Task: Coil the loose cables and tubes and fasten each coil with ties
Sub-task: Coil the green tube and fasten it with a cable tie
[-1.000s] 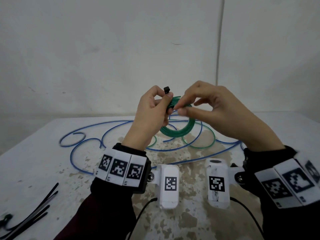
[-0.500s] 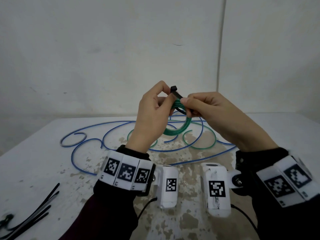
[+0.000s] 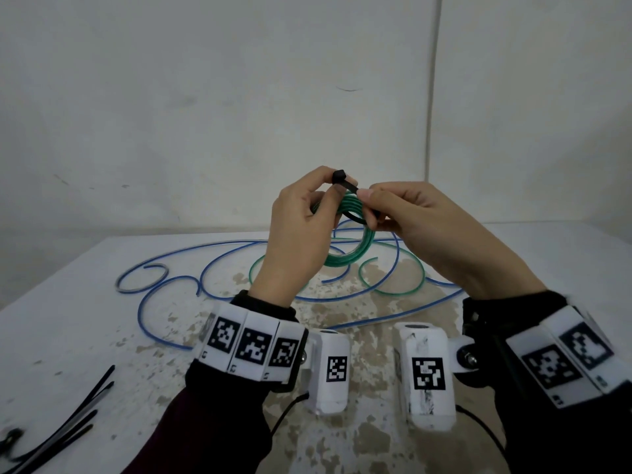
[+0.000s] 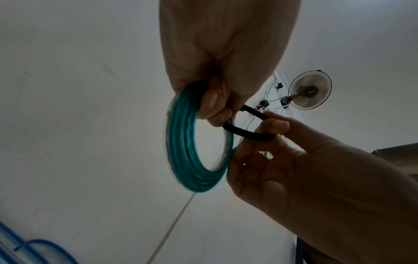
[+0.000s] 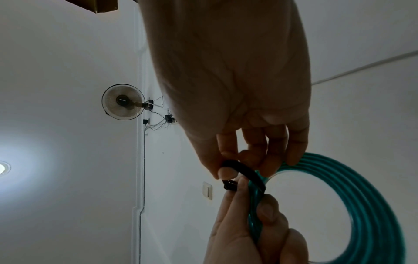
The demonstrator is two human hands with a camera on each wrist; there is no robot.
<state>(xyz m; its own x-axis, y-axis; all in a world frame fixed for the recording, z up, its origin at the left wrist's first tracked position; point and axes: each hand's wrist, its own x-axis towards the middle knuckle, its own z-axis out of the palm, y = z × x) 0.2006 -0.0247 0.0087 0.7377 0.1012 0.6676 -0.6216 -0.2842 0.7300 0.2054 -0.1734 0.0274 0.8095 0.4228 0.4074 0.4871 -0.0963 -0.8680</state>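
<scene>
A green tube coil (image 3: 346, 258) is held upright above the table. My left hand (image 3: 330, 186) grips its top, fingers curled through the ring, and pins down the head end of a black zip tie (image 3: 339, 175). The tie's strap bends around the coil's strands. My right hand (image 3: 372, 206) pinches that strap just right of the coil. In the left wrist view the black zip tie (image 4: 246, 134) loops from the green tube coil (image 4: 187, 142) to the right hand's fingertips (image 4: 274, 123). The right wrist view shows the tie's head (image 5: 229, 184) beside the coil (image 5: 373, 205).
A long loose blue tube (image 3: 171, 278) and a loose green tube (image 3: 393, 293) sprawl over the stained white table (image 3: 68, 336) under my hands. Several spare black zip ties (image 3: 68, 424) lie at the front left. A white wall stands close behind.
Both hands rose a little with the coil. The right hand shifted from the coil's strands to the tie's strap and bent it down around the coil.
</scene>
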